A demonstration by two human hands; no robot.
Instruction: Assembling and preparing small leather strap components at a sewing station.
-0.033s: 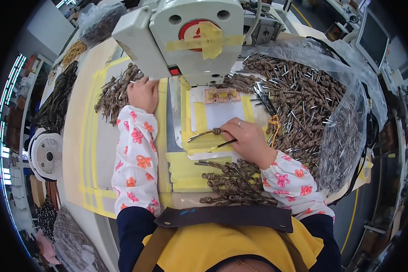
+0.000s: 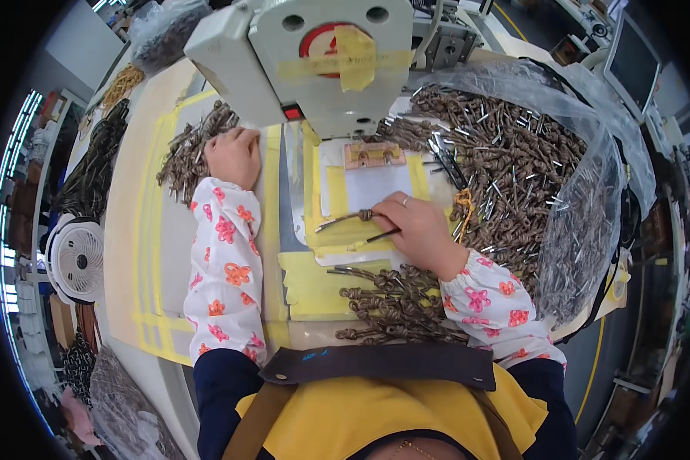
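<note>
My right hand point(image 2: 422, 234) is closed in a pinch over the taped work surface in front of the sewing machine. Between its fingers is a brown knotted cord point(image 2: 366, 215) with a stiff end pointing left. A thin dark stick-like piece point(image 2: 383, 235) also juts from this hand; its kind I cannot make out. My left hand point(image 2: 234, 157) lies at the near right edge of a pile of knotted cords point(image 2: 182, 157), fingers curled, tips partly hidden. Closer to me, a small heap of similar cords point(image 2: 395, 305) rests beside yellow tape.
The white sewing machine head point(image 2: 333, 69) stands above a small clear clamp plate point(image 2: 374, 156). Black-handled snips point(image 2: 448, 162) with an orange cord lie at the edge of a big cord heap point(image 2: 506, 161) in a plastic bag point(image 2: 583, 253). A white fan point(image 2: 77, 261) is at far left.
My left hand has shifted slightly at the pile. The dark stick-like piece in my right hand shows a shorter length. The whole view has moved a little.
</note>
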